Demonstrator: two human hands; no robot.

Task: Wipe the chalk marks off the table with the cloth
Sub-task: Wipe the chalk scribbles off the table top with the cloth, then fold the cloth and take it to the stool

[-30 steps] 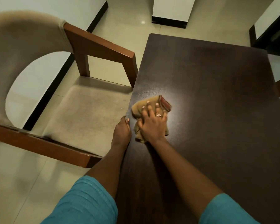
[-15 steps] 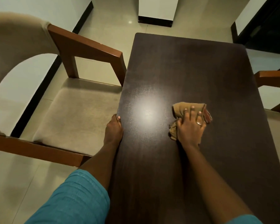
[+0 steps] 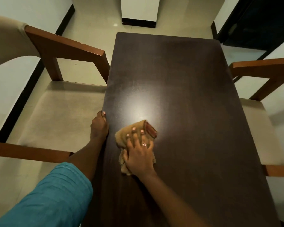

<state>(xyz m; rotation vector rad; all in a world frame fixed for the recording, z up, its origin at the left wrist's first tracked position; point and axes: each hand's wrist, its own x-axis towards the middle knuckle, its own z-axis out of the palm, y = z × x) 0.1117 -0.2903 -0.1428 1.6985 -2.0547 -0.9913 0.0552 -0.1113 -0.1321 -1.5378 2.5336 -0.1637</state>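
Note:
A dark brown table (image 3: 187, 79) fills the middle of the head view, with a bright glare patch near its centre. A tan cloth (image 3: 138, 126) with a reddish-brown edge lies bunched on the table's near left part. My right hand (image 3: 138, 153) presses flat on the cloth, fingers spread over it. My left hand (image 3: 99, 126) grips the table's left edge, thumb on top. No chalk marks can be made out on the dark surface.
A wooden armchair (image 3: 64, 48) with a beige seat stands close against the table's left side. A second armchair (image 3: 261, 69) stands at the right side. Pale tiled floor and a white pillar (image 3: 139, 10) lie beyond the far edge.
My right hand has swept the cloth from the table's left to the middle right and back to the left. My left hand has stayed on the table's left edge.

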